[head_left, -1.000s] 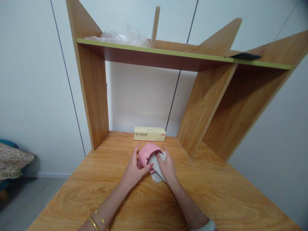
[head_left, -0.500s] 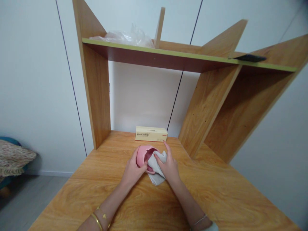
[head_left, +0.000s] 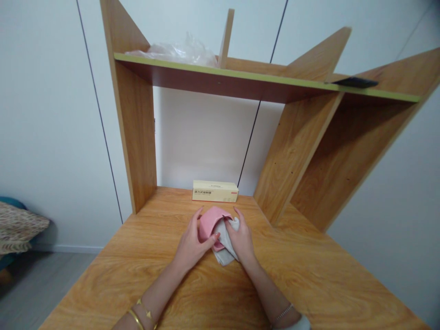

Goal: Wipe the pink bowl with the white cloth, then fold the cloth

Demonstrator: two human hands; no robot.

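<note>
A pink bowl (head_left: 212, 220), tipped on its side with the opening toward the right, is held by my left hand (head_left: 191, 243). My left thumb lies over its near rim and the fingers reach round the outside. My right hand (head_left: 241, 238) is closed on a light grey cloth (head_left: 225, 255), part of which is pushed inside the bowl. The lower end of the cloth hangs out below the rim. My right fingertips are partly hidden within the bowl and the cloth.
Behind the bowl, a cream-coloured box (head_left: 215, 191) stands on the wooden desk (head_left: 137, 270). Above it runs a shelf (head_left: 220, 74) with a clear plastic bag (head_left: 185, 51) and a dark flat object (head_left: 356, 82). Upright panels bound the desk's back. Patterned fabric (head_left: 20, 224) lies at far left.
The pink bowl has turned and tilted in my left hand, showing more of its outside. My right hand has pushed deeper into it with the cloth.
</note>
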